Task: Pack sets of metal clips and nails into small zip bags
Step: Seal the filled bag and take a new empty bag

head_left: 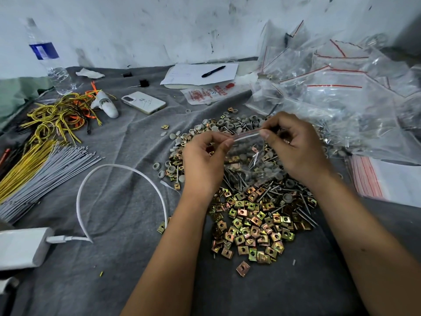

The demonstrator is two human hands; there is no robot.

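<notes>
A small clear zip bag (pixel 249 153) with a red-lined seal hangs between both hands above the pile, with nails, clips and grey caps inside. My left hand (pixel 202 160) pinches the left end of the zip strip. My right hand (pixel 293 144) pinches the right end. Under them lies a heap of brass-coloured square metal clips (pixel 252 226) mixed with long nails (pixel 305 215) and grey round caps (pixel 230 123) on the grey cloth (pixel 127 201).
Filled zip bags (pixel 337 87) pile up at the right, and a stack of flat empty bags (pixel 373 179) lies beside my right wrist. On the left are cable ties (pixel 38 181), yellow wires (pixel 57 117), a white charger (pixel 20 246), a phone (pixel 143 102) and a water bottle (pixel 49 58). Paper with a pen (pixel 213 71) lies at the back.
</notes>
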